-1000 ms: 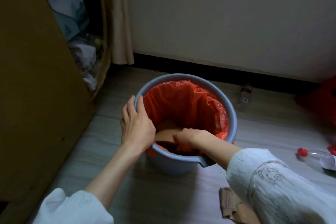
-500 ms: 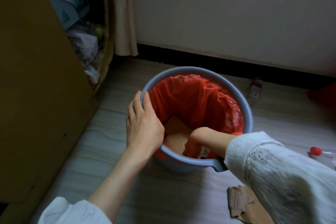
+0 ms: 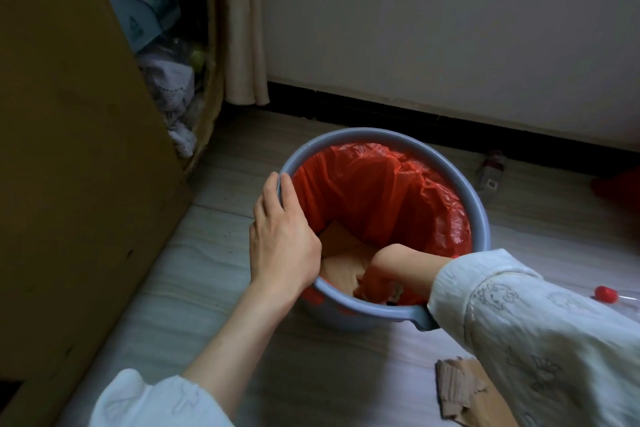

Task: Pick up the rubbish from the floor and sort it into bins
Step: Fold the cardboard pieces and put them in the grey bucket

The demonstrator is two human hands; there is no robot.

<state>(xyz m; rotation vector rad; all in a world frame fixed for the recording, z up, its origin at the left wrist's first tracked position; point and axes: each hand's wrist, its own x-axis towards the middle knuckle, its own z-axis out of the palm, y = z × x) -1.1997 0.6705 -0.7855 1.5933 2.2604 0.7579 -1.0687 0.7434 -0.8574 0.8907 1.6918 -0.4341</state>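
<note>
**Cardboard goes into a red-lined bin**

Pale floorboards (image 3: 207, 263) fill the foreground, where a torn piece of corrugated cardboard (image 3: 457, 392) lies at the bottom edge, just beside the person's right sleeve (image 3: 519, 322). Beyond it stands a grey-blue bin (image 3: 481, 211) lined with a red bag (image 3: 381, 191). The left hand (image 3: 282, 243) grips the bin's near-left rim, fingers curled over the outside and thumb hooked inside. The right hand (image 3: 377, 279) reaches down into the bin, fingers bent onto flattened brown cardboard (image 3: 341, 250) at the bottom; whether it grips or only presses cannot be told. A red-capped clear bottle (image 3: 609, 295) lies at the right edge, and a second small bottle (image 3: 490, 173) rests farther off by the dark skirting board (image 3: 415, 114). A large cardboard box (image 3: 69, 149) rises on the left, a curtain (image 3: 242, 45) hanging behind it.
</note>
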